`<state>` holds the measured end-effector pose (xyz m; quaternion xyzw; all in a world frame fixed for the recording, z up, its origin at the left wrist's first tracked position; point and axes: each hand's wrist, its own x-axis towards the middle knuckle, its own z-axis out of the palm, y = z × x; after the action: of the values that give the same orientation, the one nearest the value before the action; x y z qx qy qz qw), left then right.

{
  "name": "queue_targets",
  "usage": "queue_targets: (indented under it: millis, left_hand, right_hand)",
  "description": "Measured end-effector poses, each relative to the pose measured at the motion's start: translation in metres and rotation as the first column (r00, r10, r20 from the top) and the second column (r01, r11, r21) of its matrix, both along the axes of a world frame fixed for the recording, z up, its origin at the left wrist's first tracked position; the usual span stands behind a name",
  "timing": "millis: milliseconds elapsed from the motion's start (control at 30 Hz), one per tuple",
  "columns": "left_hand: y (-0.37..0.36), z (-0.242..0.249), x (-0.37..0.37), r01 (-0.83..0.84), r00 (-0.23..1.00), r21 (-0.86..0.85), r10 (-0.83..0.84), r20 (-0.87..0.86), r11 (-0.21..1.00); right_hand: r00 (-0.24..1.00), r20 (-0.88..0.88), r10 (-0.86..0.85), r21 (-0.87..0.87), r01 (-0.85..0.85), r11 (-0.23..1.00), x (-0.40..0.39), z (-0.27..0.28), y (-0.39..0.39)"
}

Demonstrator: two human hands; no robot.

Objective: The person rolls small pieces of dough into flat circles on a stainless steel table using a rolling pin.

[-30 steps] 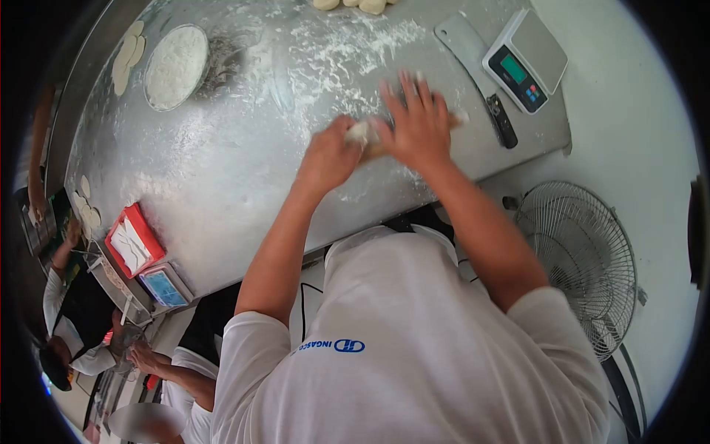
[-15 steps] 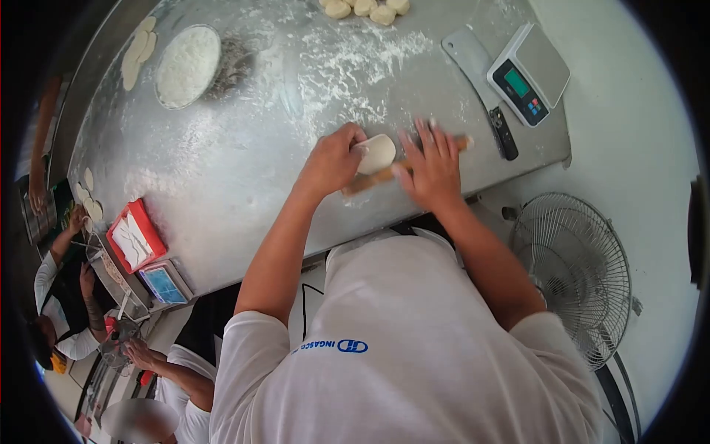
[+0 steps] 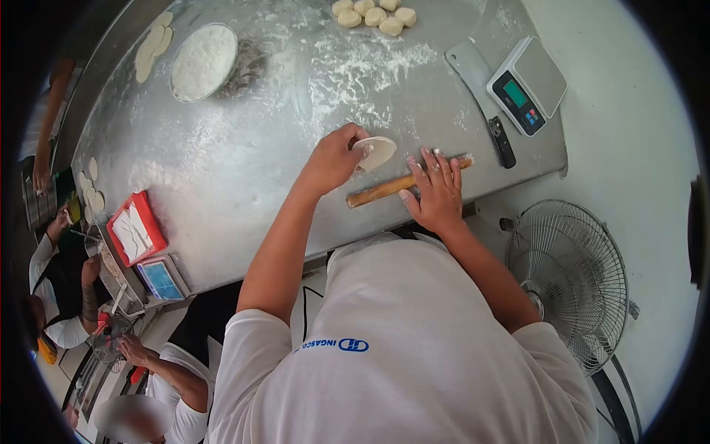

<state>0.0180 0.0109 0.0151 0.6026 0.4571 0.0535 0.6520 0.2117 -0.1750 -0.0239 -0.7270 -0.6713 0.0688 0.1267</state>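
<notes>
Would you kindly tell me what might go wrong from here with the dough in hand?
The thin, pale dough disc is pinched at one side by the left hand, so it might stretch or tear. The brown wooden rolling pin could roll off the nearby table edge if the flat right hand let go. That hand might also brush the black-handled metal cleaver.

- White digital scale point(image 3: 528, 85) with green display, on the grey metal counter point(image 3: 222, 222)
- Broad grey metal cleaver point(image 3: 475, 78), black-handled, just beside the scale
- Round wire-caged fan point(image 3: 573, 285) near the pale wall point(image 3: 647, 170)
- Red rectangular tray point(image 3: 150, 216) with white contents, beside a flat blue-topped box point(image 3: 160, 279)
- Black-aproned person point(image 3: 68, 285), near a white-shirted person point(image 3: 177, 381)
</notes>
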Motion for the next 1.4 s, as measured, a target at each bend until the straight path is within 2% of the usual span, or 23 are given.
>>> queue_targets:
  millis: [67,167,200,267,333,367,433,467,567,633,700,800,900,933,1033,1067,1133,1167,1200,1300,1400]
  left_hand:
    - [-0.007,-0.005,-0.007,0.052,0.995,0.122,-0.041,-0.088,0.991]
    - [-0.009,-0.015,-0.01,0.098,0.986,0.358,-0.041,-0.165,0.928]
    - [-0.005,-0.017,-0.009,0.1,0.985,0.453,-0.022,-0.173,0.886]
    - [0.007,-0.012,-0.002,0.11,0.978,0.45,-0.016,-0.206,0.886]
    - [0.015,-0.001,0.009,0.146,0.964,0.443,-0.027,-0.265,0.885]
    - [0.017,0.002,0.01,0.244,0.945,0.432,-0.114,-0.305,0.868]
    - [0.017,-0.003,0.008,0.427,0.881,0.383,-0.28,-0.382,0.819]
    - [0.009,-0.011,0.002,0.321,0.936,0.483,-0.195,-0.293,0.815]
    - [-0.003,-0.005,-0.009,0.082,0.985,0.154,-0.057,-0.16,0.985]
    - [-0.009,-0.003,-0.012,0.084,0.986,0.119,-0.065,-0.155,0.989]
    - [-0.012,-0.009,-0.017,0.068,0.994,0.104,-0.058,-0.097,0.992]
    - [-0.001,-0.015,-0.012,0.04,0.99,0.37,0.014,-0.143,0.928]
    - [0.016,-0.011,-0.003,0.016,0.987,0.345,0.041,-0.156,0.938]
    - [0.016,-0.011,-0.001,0.106,0.983,0.457,-0.025,-0.18,0.883]
    - [0.014,-0.007,-0.004,0.171,0.974,0.366,-0.1,-0.204,0.915]
    - [0.009,-0.004,-0.008,0.076,0.993,0.28,-0.048,-0.104,0.957]
    - [0.001,-0.028,-0.022,-0.059,0.997,0.001,0.058,0.057,0.998]
    - [-0.002,-0.037,-0.028,-0.099,0.986,-0.151,0.117,0.121,0.984]
    - [-0.005,-0.035,-0.032,-0.092,0.982,-0.203,0.122,0.145,0.975]
    - [-0.004,-0.054,-0.038,-0.09,0.974,-0.036,0.095,0.203,0.995]
    - [0.005,0.001,-0.015,0.027,0.985,0.348,0.035,-0.171,0.937]
  right_hand:
    - [1.0,0.001,0.004,-0.008,-0.004,1.0,0.001,-0.001,0.008]
    - [0.992,0.109,-0.06,0.017,0.059,0.998,0.004,-0.003,0.101]
    - [0.993,0.097,-0.074,0.044,0.07,0.997,0.003,-0.007,0.12]
    - [0.992,0.09,-0.091,0.123,0.08,0.989,0.006,-0.006,0.149]
    - [0.993,0.067,-0.101,0.14,0.091,0.986,0.006,-0.004,0.139]
    - [0.993,0.054,-0.101,0.142,0.093,0.986,0.004,-0.007,0.126]
    - [0.997,0.046,-0.055,0.038,0.054,0.998,0.002,-0.008,0.073]
    - [0.999,0.018,-0.034,0.033,0.033,0.999,0.002,-0.009,0.04]
    - [1.0,-0.011,-0.012,-0.015,0.012,1.0,-0.004,0.0,-0.003]
    - [1.0,-0.005,-0.008,-0.032,0.008,0.999,-0.004,0.0,0.003]
    - [0.999,0.038,-0.021,-0.014,0.022,1.0,-0.003,-0.003,0.058]
    - [0.992,0.097,-0.074,0.083,0.066,0.994,-0.004,-0.009,0.135]
    - [0.989,0.08,-0.123,0.13,0.112,0.985,-0.002,-0.015,0.161]
    - [0.994,0.053,-0.095,0.125,0.088,0.988,-0.002,-0.009,0.149]
    - [0.999,0.012,-0.042,0.033,0.042,0.999,-0.005,-0.005,0.074]
    - [1.0,0.024,-0.001,-0.009,0.001,1.0,-0.004,-0.005,0.044]
    - [1.0,-0.012,0.016,0.015,-0.016,1.0,-0.003,-0.006,-0.005]
    - [0.999,-0.017,0.028,0.025,-0.027,0.999,-0.002,-0.006,-0.002]
    - [0.999,-0.023,0.033,0.03,-0.032,0.999,-0.001,-0.004,0.004]
    - [0.999,0.032,0.008,-0.008,-0.008,1.0,-0.003,-0.002,0.069]
    - [0.994,0.082,-0.066,0.072,0.06,0.996,-0.007,-0.015,0.139]
